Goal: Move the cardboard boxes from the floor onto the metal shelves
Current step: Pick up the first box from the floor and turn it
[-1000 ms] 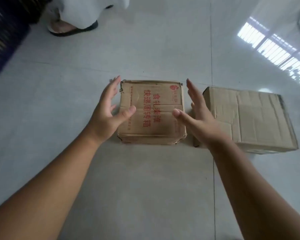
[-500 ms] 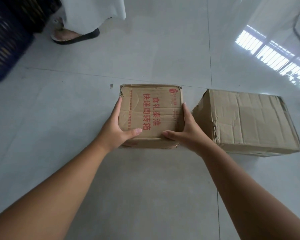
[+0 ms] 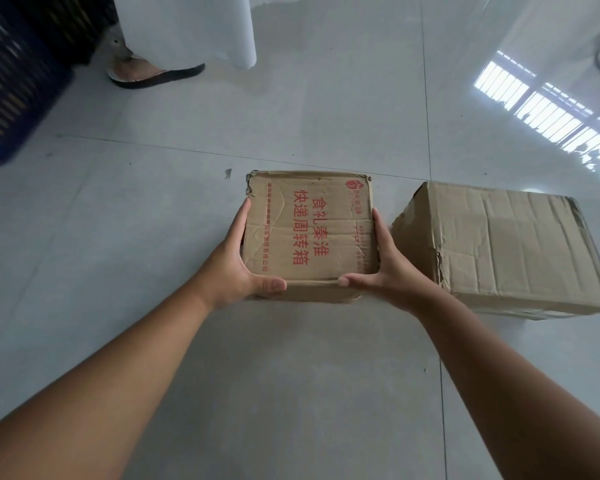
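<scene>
A small cardboard box with red printed characters (image 3: 309,230) is at the centre of the head view, over the grey tiled floor. My left hand (image 3: 234,268) grips its left side, thumb on the near top edge. My right hand (image 3: 383,271) grips its right side the same way. A larger, creased plain cardboard box (image 3: 510,247) lies on the floor just to the right, close to my right hand. No metal shelf is in view.
Another person's sandalled foot (image 3: 153,72) and white garment (image 3: 187,26) stand at the top left. A dark blue slatted crate (image 3: 11,77) fills the far left corner. Bright window glare (image 3: 548,112) reflects off the floor at the right.
My two hands went from open and apart over the printed box to closed on its two sides. The view has tilted up, showing more of the standing person.
</scene>
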{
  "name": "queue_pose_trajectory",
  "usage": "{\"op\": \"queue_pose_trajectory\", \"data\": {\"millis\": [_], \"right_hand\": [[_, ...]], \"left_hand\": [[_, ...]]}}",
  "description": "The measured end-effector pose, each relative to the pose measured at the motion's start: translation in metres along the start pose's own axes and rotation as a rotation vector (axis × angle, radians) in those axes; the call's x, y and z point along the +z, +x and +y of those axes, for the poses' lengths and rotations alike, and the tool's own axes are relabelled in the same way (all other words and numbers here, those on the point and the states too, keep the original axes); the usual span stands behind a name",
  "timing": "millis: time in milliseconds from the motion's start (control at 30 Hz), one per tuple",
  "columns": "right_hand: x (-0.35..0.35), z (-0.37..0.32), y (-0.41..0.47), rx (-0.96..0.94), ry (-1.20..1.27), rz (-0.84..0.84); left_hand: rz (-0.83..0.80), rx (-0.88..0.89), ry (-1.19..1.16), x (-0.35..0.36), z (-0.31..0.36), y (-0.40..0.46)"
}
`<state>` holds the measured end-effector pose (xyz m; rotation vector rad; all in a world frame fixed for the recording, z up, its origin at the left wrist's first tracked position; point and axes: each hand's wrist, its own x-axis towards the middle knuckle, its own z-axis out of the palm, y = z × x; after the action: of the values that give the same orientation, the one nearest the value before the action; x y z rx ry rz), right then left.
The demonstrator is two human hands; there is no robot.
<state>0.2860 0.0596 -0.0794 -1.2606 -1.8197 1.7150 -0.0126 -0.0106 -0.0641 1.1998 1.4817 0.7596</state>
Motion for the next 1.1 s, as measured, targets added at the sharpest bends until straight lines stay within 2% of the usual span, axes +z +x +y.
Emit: {"op": "queue_pose_trajectory", "data": {"millis": [1100], "right_hand": [[0.0098, 0.0007, -0.0015, 0.06, 0.092, 0.048]], "left_hand": [[0.033, 0.049, -0.016, 0.008, -0.005, -0.0032]]}}
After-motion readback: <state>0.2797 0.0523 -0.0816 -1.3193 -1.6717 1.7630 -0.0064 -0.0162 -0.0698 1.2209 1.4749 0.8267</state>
